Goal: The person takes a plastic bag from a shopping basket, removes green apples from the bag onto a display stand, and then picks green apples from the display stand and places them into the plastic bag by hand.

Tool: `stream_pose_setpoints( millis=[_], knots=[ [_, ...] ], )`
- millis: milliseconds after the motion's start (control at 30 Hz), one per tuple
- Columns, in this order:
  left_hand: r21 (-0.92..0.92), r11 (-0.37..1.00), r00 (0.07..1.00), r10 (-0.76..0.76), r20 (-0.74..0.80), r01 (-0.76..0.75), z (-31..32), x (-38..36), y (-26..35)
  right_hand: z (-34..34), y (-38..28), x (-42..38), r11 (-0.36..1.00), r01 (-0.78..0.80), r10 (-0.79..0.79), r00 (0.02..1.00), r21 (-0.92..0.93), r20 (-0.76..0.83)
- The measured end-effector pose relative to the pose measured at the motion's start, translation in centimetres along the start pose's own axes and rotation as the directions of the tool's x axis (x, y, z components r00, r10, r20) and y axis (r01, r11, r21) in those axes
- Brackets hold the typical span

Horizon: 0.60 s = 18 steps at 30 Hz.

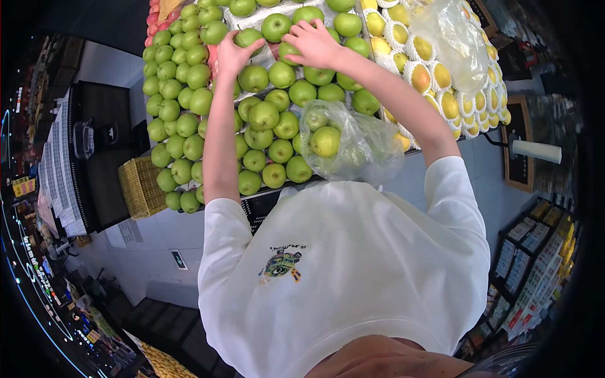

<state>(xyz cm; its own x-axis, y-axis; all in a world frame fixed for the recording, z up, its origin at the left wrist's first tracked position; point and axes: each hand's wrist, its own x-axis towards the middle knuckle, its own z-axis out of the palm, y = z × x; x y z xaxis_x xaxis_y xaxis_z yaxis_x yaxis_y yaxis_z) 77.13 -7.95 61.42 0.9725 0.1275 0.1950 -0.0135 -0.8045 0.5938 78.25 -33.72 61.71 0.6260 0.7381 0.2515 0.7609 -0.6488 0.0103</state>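
Note:
Green apples (263,116) are heaped over the display in front of me. My left hand (236,53) reaches to the upper part of the heap, its thumb and fingers curved around one green apple (250,38). To its right, my right hand (313,44) lies over another green apple (288,53), fingers spread on and beside it. A clear plastic bag (353,142) with green apples inside rests on the near edge of the heap, below my right forearm.
Yellow fruit in white foam nets (421,78) fills the right side, with another clear plastic bag (459,50) on top. A yellow woven basket (142,188) stands below the heap's left edge. Red fruit (152,19) shows at the upper left.

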Motion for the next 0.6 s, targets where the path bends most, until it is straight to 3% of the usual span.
stream_pose_setpoints(
  millis=[100,167,267,367,467,600],
  knots=[
    [-0.045,0.996,0.997,-0.081,-0.018,0.08,0.5,0.0,0.1,0.2,0.0,-0.1,1.0,-0.008,0.008,1.0,-0.004,-0.004],
    [0.065,0.996,0.987,0.073,-0.143,-0.064,1.2,0.0,-0.7,0.3,0.0,-0.1,1.0,-0.009,0.009,1.0,-0.001,-0.004],
    [-0.004,1.0,0.984,0.028,-0.174,-0.029,1.3,-0.7,-0.4,0.2,0.3,-0.1,1.0,0.004,-0.004,1.0,-0.013,-0.003],
    [-0.054,0.998,0.994,0.006,-0.109,-0.012,0.6,-1.0,-1.0,-0.2,0.0,-0.3,0.999,-0.001,0.002,1.0,-0.037,0.023],
    [-0.015,0.996,0.99,0.089,-0.112,-0.091,1.1,-0.9,-2.4,-0.7,-0.3,-0.2,0.999,-0.023,0.025,0.997,-0.03,0.079],
    [-0.078,0.992,0.984,0.091,-0.153,-0.104,1.6,-1.1,-2.5,-1.0,-0.3,0.1,0.999,-0.029,0.035,0.987,-0.04,0.16]
  ],
)
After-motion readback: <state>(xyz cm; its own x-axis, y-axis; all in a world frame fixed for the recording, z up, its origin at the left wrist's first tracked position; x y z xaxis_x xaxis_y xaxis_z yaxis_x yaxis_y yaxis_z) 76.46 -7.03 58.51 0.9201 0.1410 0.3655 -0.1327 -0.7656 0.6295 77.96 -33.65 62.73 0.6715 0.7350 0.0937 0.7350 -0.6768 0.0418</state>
